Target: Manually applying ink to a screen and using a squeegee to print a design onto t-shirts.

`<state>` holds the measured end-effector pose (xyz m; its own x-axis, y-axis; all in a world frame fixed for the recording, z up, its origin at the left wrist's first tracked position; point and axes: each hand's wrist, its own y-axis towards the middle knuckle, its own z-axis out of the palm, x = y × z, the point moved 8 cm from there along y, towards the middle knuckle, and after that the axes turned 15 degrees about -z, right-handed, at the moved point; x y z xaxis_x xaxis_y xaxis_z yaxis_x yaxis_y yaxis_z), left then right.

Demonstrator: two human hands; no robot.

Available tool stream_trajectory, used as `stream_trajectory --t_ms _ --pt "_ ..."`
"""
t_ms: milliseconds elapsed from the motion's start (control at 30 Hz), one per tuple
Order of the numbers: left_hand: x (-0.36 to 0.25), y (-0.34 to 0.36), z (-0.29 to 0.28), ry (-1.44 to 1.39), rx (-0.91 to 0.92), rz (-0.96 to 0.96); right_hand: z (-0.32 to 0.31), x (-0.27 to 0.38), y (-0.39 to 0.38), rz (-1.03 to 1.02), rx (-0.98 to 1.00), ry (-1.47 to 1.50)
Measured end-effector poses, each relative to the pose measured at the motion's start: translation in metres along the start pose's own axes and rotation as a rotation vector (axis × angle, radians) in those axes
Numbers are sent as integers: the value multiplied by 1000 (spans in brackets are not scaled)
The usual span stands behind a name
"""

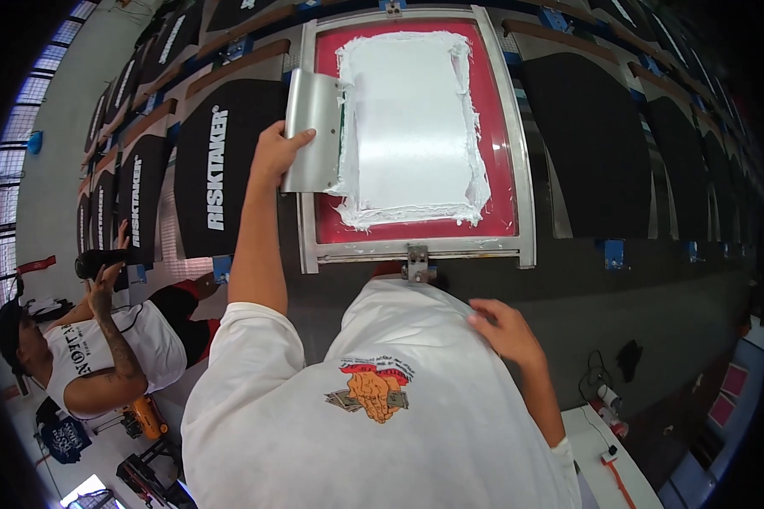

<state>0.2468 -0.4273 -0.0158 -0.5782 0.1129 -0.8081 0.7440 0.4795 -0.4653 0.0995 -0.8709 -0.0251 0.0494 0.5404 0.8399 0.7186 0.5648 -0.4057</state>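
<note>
While a silver squeegee (312, 127), upper centre, overlapping a white-smeared screen (497, 136), is clasped by the left hand (278, 153), the right hand (509, 332) is half-open, empty; black panels (584, 140) are ranged alongside.

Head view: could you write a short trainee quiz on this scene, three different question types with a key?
1. Multiple choice: what holds the metal plate? (a) right hand (b) left hand (c) both hands
2. True or false: the white paste reaches the metal frame on every side, hiding all the red screen.
3. Open: what colour are the fabric panels beside the frame?

Key: 1 b; 2 false, red margins show; 3 black.
</note>
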Motion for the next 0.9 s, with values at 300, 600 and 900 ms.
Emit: stream_trajectory --t_ms 300,600,900 --pt "-20 -48 2 195 -87 23 84 -37 88 163 26 615" --pt "0 -70 21 458 -294 -78 81 -41 110 115 4 457" --pt "-20 -76 71 690 -288 -57 73 -21 109 33 -25 309"
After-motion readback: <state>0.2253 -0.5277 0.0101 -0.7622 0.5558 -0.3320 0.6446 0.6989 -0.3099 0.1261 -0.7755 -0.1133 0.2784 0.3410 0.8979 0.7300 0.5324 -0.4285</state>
